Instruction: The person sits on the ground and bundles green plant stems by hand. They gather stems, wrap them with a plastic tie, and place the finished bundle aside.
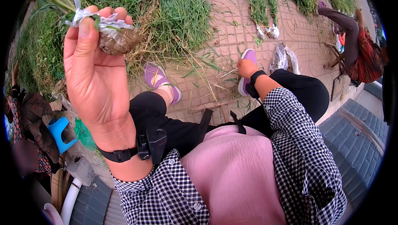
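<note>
My left hand (97, 67) is raised at the upper left, its fingers closed around a plant bundle with a wrapped root ball. Clear plastic covers the brown, soil-filled ball (119, 40). A knotted white plastic strip (81, 15) binds its neck, and green stems run off to the upper left. Lower down, my right hand (247, 67) is closed beside my right purple shoe (248, 57). A thin pale stalk (229, 72) lines up with its fingertips; whether they grip it I cannot tell.
Cut grass (178, 13) lies heaped on the reddish paving (226, 30). Two more wrapped plants (271, 31) lie ahead, near a crumpled clear plastic bag (284, 57). People sit at far right (367, 55) and far left (35, 117), the latter beside a blue stool (61, 133).
</note>
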The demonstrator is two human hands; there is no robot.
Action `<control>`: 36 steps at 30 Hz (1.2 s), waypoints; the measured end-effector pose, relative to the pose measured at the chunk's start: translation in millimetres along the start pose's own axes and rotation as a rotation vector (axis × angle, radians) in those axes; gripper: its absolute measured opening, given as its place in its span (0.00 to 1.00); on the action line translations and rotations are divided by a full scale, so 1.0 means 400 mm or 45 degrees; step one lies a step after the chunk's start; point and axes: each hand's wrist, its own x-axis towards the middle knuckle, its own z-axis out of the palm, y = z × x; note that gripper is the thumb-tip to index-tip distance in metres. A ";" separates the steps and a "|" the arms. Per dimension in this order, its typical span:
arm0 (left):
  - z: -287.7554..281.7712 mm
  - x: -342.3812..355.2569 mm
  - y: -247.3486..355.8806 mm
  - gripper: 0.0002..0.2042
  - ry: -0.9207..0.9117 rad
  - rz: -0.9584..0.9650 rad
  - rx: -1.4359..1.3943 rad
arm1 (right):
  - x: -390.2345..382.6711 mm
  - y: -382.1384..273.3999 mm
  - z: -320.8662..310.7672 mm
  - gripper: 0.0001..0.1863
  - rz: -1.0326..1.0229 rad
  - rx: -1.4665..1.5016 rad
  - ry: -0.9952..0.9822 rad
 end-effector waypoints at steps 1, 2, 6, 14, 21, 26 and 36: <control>0.002 -0.001 0.005 0.13 -0.015 -0.008 -0.015 | 0.015 0.011 0.033 0.13 0.198 0.063 0.002; 0.001 0.001 0.002 0.14 -0.030 -0.016 -0.032 | 0.019 0.007 0.030 0.13 0.205 0.084 -0.012; -0.008 0.006 0.002 0.16 -0.026 -0.043 0.018 | 0.041 0.015 0.062 0.14 0.183 0.187 0.093; 0.012 0.024 -0.021 0.17 -0.060 -0.164 -0.048 | 0.085 -0.010 0.041 0.15 0.191 -0.362 0.053; 0.005 0.034 -0.035 0.18 -0.008 -0.253 -0.040 | 0.164 0.000 0.036 0.16 0.078 -0.406 -0.010; 0.003 0.020 -0.034 0.17 -0.016 -0.225 -0.016 | 0.194 0.014 0.053 0.11 0.143 0.314 0.153; 0.009 -0.021 -0.044 0.14 -0.022 -0.128 0.015 | 0.088 -0.074 -0.280 0.04 0.060 1.836 0.270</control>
